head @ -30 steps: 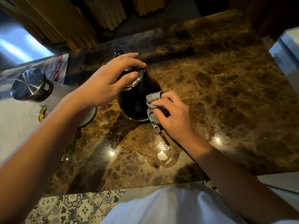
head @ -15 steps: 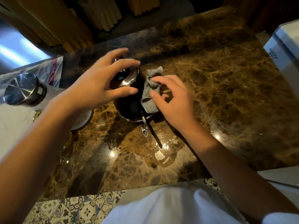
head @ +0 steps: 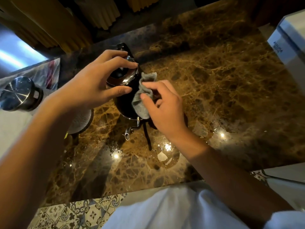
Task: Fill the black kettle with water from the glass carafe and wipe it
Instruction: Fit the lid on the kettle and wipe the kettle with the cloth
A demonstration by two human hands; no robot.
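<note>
The black kettle [head: 124, 103] stands on the brown marble counter [head: 214, 96], with a shiny metal lid [head: 123, 76] and a thin spout [head: 130, 131] pointing toward me. My left hand [head: 92, 86] grips the lid rim from above, thumb on the near side and fingers on the far side. My right hand [head: 163, 106] presses a grey cloth [head: 142, 95] against the kettle's right side. The glass carafe [head: 21, 95], topped by a round metal cap, stands at the left, its body largely behind my left forearm.
A wet patch [head: 163, 156] glistens on the counter in front of the kettle. A white box [head: 288, 40] sits at the right edge. A patterned cloth [head: 49, 73] lies behind the carafe. Yellow chair backs [head: 99, 12] line the far side.
My right hand has carried the cloth from low on the kettle's near side up along its right side toward the lid. My left hand has stayed on the lid.
</note>
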